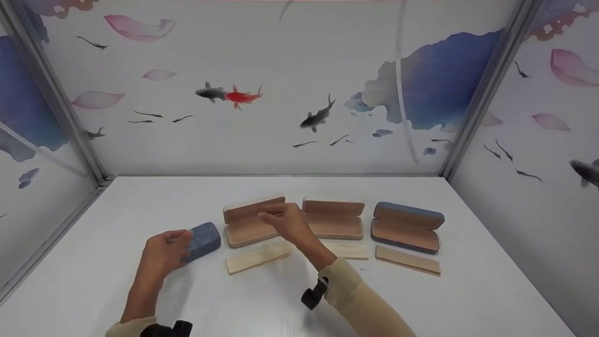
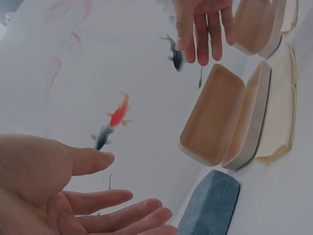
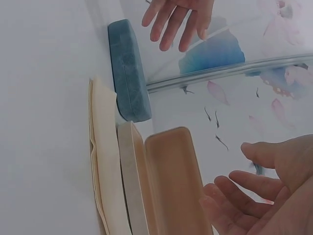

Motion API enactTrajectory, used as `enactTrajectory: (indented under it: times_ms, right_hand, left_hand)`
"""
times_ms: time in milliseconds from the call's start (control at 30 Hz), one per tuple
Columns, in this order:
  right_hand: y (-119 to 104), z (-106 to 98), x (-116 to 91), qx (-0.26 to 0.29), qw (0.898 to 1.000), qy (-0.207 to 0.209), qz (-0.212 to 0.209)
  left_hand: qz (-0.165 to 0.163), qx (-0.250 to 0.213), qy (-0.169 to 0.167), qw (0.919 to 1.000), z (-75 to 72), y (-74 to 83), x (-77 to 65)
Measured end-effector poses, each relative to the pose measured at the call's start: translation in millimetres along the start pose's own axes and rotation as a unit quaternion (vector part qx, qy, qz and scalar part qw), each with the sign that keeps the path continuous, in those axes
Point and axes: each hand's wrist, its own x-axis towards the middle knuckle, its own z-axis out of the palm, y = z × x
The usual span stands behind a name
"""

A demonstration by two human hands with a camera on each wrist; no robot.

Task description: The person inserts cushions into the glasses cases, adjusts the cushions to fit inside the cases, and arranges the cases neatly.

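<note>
A blue glasses case (image 1: pixel 204 239) lies closed at the left of the row. My left hand (image 1: pixel 161 252) overlaps its near end in the head view; in the wrist views that hand hovers above the case with relaxed fingers and holds nothing. My right hand (image 1: pixel 291 222) is over the neighbouring open cream case (image 1: pixel 250 235), fingers loosely spread, with a gap to the lid in the left wrist view. The tan lining of this case shows, and a folded pale cloth (image 1: pixel 257 260) lies in front of it. The right hand partly hides the case's right end.
To the right stand a second open cream case (image 1: pixel 336 229) and an open blue case (image 1: pixel 405 235). A pale folded cloth (image 1: pixel 350 251) and a tan one (image 1: pixel 407 261) lie in front of them. Printed panels wall the white table (image 1: pixel 252 309) at the back and sides.
</note>
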Motion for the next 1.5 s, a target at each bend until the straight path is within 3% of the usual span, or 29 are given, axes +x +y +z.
enactTrajectory:
  times_ms: [400, 667, 1000, 1200, 1500]
  right_hand:
    - [23.0, -23.4, -11.5, 0.025, 0.999, 0.016, 0.02]
    - [40.3, -25.1, -13.0, 0.043, 0.997, 0.009, 0.065]
    - [55.7, -18.6, -10.6, 0.022, 0.994, 0.006, 0.106]
    - [63.8, -12.2, -12.4, 0.023, 0.99, -0.01, 0.139]
    - [67.0, -8.5, -12.9, -0.005, 0.992, -0.017, 0.123]
  left_hand:
    - [-0.044, -0.048, -0.041, 0.997, 35.0, 4.5, 19.0]
    - [-0.042, -0.064, -0.066, 0.9949, 56.9, -5.2, 25.3]
    - [-0.087, -0.053, -0.068, 0.9925, 68.2, -9.8, 32.2]
    - [-0.062, -0.037, -0.066, 0.9952, 73.6, -15.5, 30.2]
    - [-0.057, -0.014, -0.044, 0.9973, 75.3, -18.8, 32.9]
